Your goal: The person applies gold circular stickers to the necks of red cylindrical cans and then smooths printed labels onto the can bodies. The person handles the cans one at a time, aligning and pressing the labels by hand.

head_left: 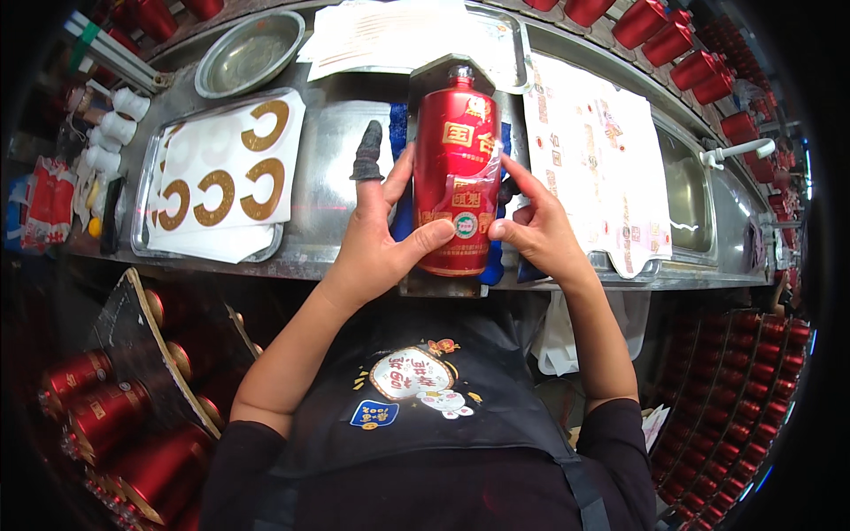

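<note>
A glossy red bottle (458, 168) with gold lettering lies on its back in a metal cradle (440, 288), its dark neck pointing away from me. On its front is a clear film-like sticker (469, 190), with a small round white-and-green seal below. My left hand (376, 226) grips the bottle's left side, thumb pressed on the lower front; its index finger, in a black finger cot (368, 152), points up off the bottle. From the right side my right hand (538, 228) grips it, thumb at the lower edge and a fingertip higher up. Blue cloth (400, 133) shows beside the cradle.
At left, a metal tray (142, 221) carries sheets of gold C-shaped labels (212, 196), with a metal bowl (250, 55) behind. Label sheets (593, 168) lie at right before a sink (686, 181) with a white tap (739, 152). Red bottles (739, 407) are stacked low on both sides.
</note>
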`<state>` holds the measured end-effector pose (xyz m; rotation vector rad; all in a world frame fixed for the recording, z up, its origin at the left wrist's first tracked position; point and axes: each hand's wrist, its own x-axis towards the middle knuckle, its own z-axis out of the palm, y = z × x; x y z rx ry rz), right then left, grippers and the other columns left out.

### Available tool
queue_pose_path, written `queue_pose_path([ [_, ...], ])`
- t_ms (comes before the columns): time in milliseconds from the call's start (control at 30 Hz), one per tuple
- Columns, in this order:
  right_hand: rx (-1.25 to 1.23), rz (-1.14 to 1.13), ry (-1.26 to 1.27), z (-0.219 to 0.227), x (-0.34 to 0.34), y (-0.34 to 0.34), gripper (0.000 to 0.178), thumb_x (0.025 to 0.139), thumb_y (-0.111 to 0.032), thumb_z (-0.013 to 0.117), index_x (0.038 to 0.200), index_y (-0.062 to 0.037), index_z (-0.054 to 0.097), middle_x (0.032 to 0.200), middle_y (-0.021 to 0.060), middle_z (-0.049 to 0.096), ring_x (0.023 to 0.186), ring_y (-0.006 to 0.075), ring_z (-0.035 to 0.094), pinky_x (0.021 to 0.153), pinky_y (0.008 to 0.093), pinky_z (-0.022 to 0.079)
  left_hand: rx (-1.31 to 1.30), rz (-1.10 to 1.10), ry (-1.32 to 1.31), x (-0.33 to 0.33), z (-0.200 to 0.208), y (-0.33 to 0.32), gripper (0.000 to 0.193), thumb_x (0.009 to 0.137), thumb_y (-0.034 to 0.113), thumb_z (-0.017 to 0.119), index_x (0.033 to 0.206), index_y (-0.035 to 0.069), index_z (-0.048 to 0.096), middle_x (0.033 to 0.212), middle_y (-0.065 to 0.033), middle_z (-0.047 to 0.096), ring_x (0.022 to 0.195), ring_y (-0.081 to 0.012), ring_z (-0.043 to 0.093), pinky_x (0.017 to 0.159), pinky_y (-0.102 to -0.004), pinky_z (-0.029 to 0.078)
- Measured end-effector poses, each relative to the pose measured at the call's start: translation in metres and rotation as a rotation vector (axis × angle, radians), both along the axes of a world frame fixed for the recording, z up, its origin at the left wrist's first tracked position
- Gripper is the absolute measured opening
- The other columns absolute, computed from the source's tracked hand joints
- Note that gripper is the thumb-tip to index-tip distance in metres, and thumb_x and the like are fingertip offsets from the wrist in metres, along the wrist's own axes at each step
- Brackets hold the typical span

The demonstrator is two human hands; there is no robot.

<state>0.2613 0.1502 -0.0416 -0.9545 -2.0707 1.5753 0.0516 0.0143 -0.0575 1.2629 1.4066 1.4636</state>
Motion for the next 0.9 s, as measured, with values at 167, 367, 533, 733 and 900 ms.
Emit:
queue_pose_path([
  [167, 0.081, 0.068, -0.088, 0.000, 0.001, -0.001, 0.107, 0.069, -0.045, 0.092, 0.155, -0.0080, 0.041, 0.113, 0.0042, 0.053, 0.065, 0.0035, 0.044, 0.057, 0.0208, 0.039, 0.043, -0.081, -0.175, -0.006, -0.003, 0.004, 0.113, 0.088, 0.026, 0.080, 0.158, 0.003, -0.006, 0.162, -0.0282, 0.027, 0.151, -0.0324, 0.029, 0.122, -0.0425, 0.024],
  [367, 0.104, -0.004, -0.093, 0.029, 0.005, -0.009, 0.108, 0.070, -0.054, 0.088, 0.157, -0.0121, 0.039, 0.105, 0.0104, 0.059, 0.074, 0.0143, 0.052, 0.064, 0.0280, 0.045, 0.005, -0.156, -0.111, -0.015, -0.002, -0.009, 0.103, 0.095, 0.029, 0.072, 0.158, 0.003, -0.006, 0.166, -0.0227, 0.021, 0.154, -0.0305, 0.022, 0.123, -0.0425, 0.021],
  [533, 0.642, -0.011, -0.194, 0.054, -0.010, -0.014, 0.086, 0.085, -0.056, 0.075, 0.157, -0.0243, 0.041, 0.088, 0.0060, 0.042, 0.076, 0.0163, 0.049, 0.069, 0.0327, 0.045, -0.070, -0.159, -0.233, -0.018, -0.012, -0.009, 0.085, 0.106, 0.034, 0.054, 0.159, 0.003, -0.006, 0.169, -0.0185, 0.014, 0.157, -0.0270, 0.008, 0.125, -0.0434, 0.011],
  [733, 0.652, 0.070, -0.329, 0.057, -0.032, -0.005, 0.080, 0.085, -0.058, 0.072, 0.155, -0.0339, 0.042, 0.090, 0.0162, 0.048, 0.078, 0.0331, 0.057, 0.073, 0.0411, 0.049, -0.210, -0.201, -0.184, -0.012, -0.026, -0.012, 0.081, 0.111, 0.034, 0.040, 0.159, 0.005, -0.018, 0.171, -0.0149, 0.003, 0.157, -0.0245, -0.005, 0.124, -0.0416, 0.001],
  [900, 0.580, 0.130, -0.330, 0.049, -0.030, 0.008, 0.083, 0.085, -0.058, 0.071, 0.157, -0.0351, 0.038, 0.090, 0.0155, 0.049, 0.079, 0.0333, 0.057, 0.076, 0.0416, 0.048, -0.144, -0.100, 0.073, -0.014, -0.029, -0.013, 0.074, 0.110, 0.034, 0.039, 0.162, 0.004, -0.004, 0.171, -0.0167, 0.004, 0.157, -0.0249, -0.003, 0.123, -0.0424, -0.002],
])
